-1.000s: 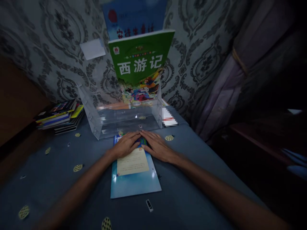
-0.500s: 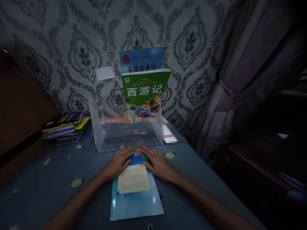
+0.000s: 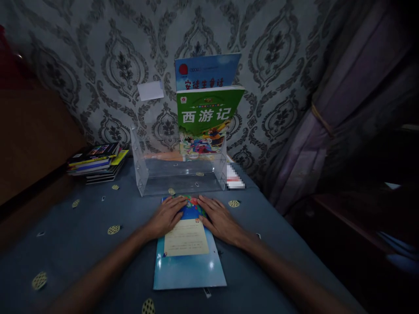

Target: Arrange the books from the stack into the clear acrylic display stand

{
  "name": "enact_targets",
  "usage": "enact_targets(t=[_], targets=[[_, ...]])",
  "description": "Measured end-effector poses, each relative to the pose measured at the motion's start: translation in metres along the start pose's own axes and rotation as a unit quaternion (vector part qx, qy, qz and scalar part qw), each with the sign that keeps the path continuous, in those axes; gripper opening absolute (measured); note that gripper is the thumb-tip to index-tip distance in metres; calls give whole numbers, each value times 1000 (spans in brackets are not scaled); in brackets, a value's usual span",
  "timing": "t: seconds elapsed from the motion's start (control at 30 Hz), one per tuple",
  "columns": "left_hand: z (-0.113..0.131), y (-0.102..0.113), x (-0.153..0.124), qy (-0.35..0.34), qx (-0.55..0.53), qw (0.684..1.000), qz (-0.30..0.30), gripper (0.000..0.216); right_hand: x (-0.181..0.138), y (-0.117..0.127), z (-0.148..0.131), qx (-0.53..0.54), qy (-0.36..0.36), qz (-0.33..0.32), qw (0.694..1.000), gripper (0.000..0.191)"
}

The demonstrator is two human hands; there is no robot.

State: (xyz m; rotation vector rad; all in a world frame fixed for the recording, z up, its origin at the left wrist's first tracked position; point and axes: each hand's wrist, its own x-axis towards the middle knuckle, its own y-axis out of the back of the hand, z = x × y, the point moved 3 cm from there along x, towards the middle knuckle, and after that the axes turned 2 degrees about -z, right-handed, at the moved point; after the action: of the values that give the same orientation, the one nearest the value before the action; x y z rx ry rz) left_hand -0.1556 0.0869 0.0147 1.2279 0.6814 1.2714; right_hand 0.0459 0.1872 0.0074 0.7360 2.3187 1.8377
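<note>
A blue book [image 3: 190,272] with a pale text panel lies flat on the table in front of me. My left hand [image 3: 166,216] rests on its upper left part, fingers stretched out and lying flat. Across from it, my right hand [image 3: 219,218] lies flat on the upper right part, fingers also extended. Just beyond the book stands a clear tiered rack [image 3: 183,181]. In its back part a green book [image 3: 207,117] with white characters stands upright, and behind that rises a taller blue book [image 3: 207,69], its lower part hidden.
Several stacked books [image 3: 98,161] lie left of the rack. A partly pixelated white item [image 3: 235,176] is beside its right end. A white card [image 3: 150,90] shows against the patterned wall. At right hangs a tied curtain [image 3: 307,144], past the edge of the cloth-covered table [image 3: 85,248].
My view has shifted slightly, so the rack and books sit a little higher and farther right. Both hands stay flat on the blue book.
</note>
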Motion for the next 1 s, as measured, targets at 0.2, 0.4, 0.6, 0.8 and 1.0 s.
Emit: enact_targets(t=[0.2, 0.4, 0.6, 0.8, 1.0], targets=[[9, 1, -8, 4, 3, 1000, 0, 44, -9, 2, -12, -12, -12, -17, 1000, 55], [21, 1, -20, -2, 5, 1000, -7, 45, -21, 4, -24, -14, -6, -25, 1000, 57], [39, -1, -38, -8, 1, 1000, 3, 44, -42, 2, -36, -11, 3, -23, 1000, 58], [59, -1, -55, 10, -20, 999, -25, 45, -64, 1, -48, 11, 2, -26, 1000, 60], [78, -4, -73, 1, -26, 1000, -11, 46, -85, 3, -63, 7, 15, -16, 1000, 62]])
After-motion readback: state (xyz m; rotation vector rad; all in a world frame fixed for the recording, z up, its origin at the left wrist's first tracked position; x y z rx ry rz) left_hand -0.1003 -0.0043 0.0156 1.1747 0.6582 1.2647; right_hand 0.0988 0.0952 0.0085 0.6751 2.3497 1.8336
